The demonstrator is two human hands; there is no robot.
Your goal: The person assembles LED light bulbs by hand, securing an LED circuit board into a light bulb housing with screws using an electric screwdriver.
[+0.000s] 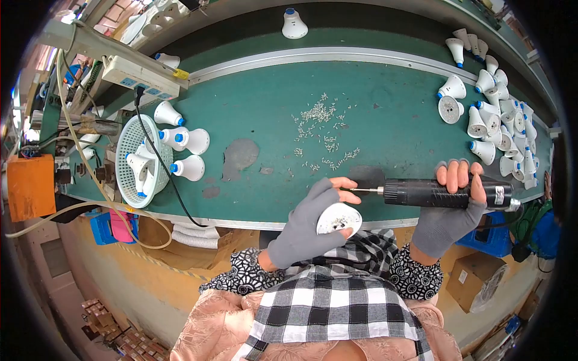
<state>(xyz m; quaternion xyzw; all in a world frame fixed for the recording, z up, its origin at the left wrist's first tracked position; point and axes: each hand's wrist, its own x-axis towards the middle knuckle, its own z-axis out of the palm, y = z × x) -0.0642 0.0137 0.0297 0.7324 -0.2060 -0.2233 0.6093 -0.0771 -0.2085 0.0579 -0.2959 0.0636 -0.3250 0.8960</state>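
Observation:
My left hand (313,222), in a grey fingerless glove, holds a white round part (339,220) with its flat face up near the table's front edge. Its index finger and another finger reach to the thin tip of a black electric screwdriver (421,192). Around the screwdriver's body, my right hand (451,204), also gloved, has its fingers wrapped; the tool lies level, tip pointing left. Whether a screw sits at the tip is too small to tell. Many small screws (319,113) are scattered on the green table (277,84) beyond the hands.
A pale green basket (124,174) with white cone-shaped parts stands at the left, more parts (189,168) beside it. Many similar parts (509,120) crowd the right end. A power strip (139,77) and black cable (158,157) are at left; one part (294,25) stands on the shelf.

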